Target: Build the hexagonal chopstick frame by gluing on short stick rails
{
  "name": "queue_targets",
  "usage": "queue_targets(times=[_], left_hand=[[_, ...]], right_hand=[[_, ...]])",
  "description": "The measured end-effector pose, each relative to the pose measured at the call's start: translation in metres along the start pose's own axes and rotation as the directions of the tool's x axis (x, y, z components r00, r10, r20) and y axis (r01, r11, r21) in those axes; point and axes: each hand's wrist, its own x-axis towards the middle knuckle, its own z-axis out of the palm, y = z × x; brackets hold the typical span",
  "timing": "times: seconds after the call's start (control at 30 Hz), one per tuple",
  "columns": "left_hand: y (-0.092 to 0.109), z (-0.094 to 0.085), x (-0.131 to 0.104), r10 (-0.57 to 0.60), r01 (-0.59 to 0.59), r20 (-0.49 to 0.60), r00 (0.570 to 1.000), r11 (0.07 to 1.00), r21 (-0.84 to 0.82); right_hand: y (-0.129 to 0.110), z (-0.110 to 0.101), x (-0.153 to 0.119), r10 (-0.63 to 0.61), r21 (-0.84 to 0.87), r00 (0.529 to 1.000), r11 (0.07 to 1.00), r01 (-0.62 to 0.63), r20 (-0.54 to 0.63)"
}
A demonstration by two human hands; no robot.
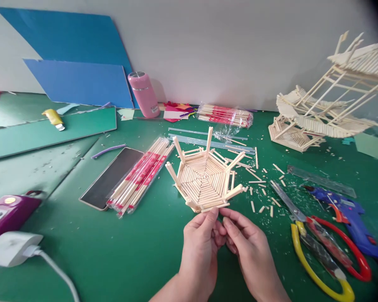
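Hexagonal stick frame (204,178): one, mid-table on green tabletop (145,256); six posts (209,139) point upward, splaying outward.
Near-rim stick (223,205): one; long axis left-to-right.
Left hand (199,241): thumb and finger pinching near-rim stick.
Right hand (250,243): fingertips adjacent; cannot tell whether gripping.
Wrapped stick bundles (140,178): two.
Scissors (297,214): one.

a craft workspace: glue gun (354,220), scissors (319,233), stick offcuts (271,211).
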Motion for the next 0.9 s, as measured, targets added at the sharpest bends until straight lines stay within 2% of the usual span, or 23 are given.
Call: queue_targets(times=[0.53, 0.9], left_hand=[[-0.0001, -0.0007, 0.0017, 0.037, -0.036, -0.013, 0.999, 0.998, 0.055], [-0.0018, -0.0018, -0.0001, 0.036, -0.035, -0.009, 0.999, 0.998, 0.053]], right_hand=[[-0.0028, 0.0011, 0.0003, 0.025, 0.062, 1.0, 0.998, -0.026, 0.019], [-0.0028, 0.0009, 0.0, -0.01, 0.028, 0.999, 1.0, 0.009, 0.04]])
